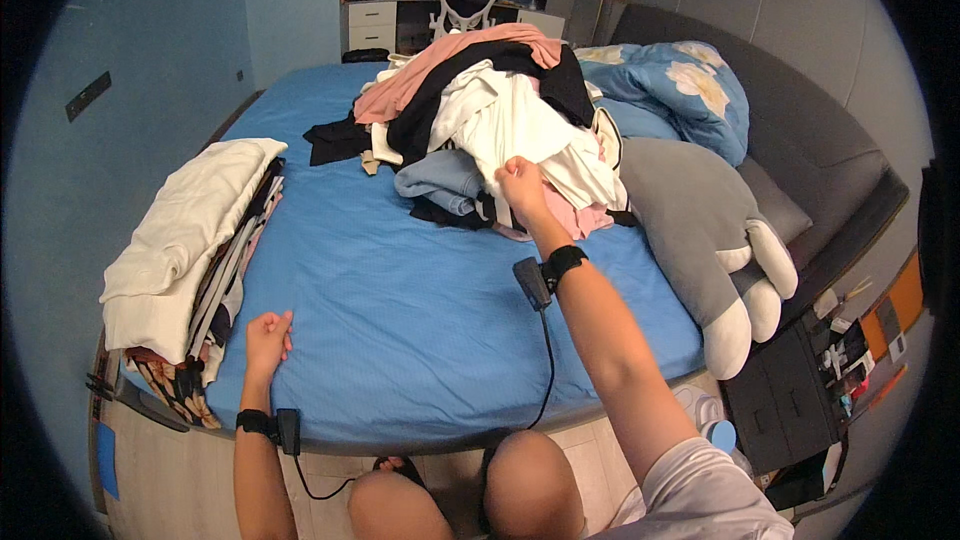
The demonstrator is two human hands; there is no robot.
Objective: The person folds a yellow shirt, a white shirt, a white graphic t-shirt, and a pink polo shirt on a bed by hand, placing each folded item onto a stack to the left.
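My right hand (520,186) reaches into a heap of clothes on the bed, its fingers closed on a white garment (517,116) at the front of the heap. Around that garment lie a salmon-pink garment (450,64), a black garment (420,116), light-blue jeans (442,180) and a pink garment (574,214). My left hand (268,341) is curled, with nothing visible in it, over the near left part of the blue bedsheet (375,315). Just left of it stands a stack of folded clothes (225,292), topped by white folded garments (180,232).
A grey plush toy (675,217) lies along the bed's right side, beside the padded headboard (817,120). Behind it is a flowered blue quilt (667,90). A dark nightstand (780,390) stands at right. Cables hang from both wrist-worn devices. A chair (466,4) stands beyond the bed.
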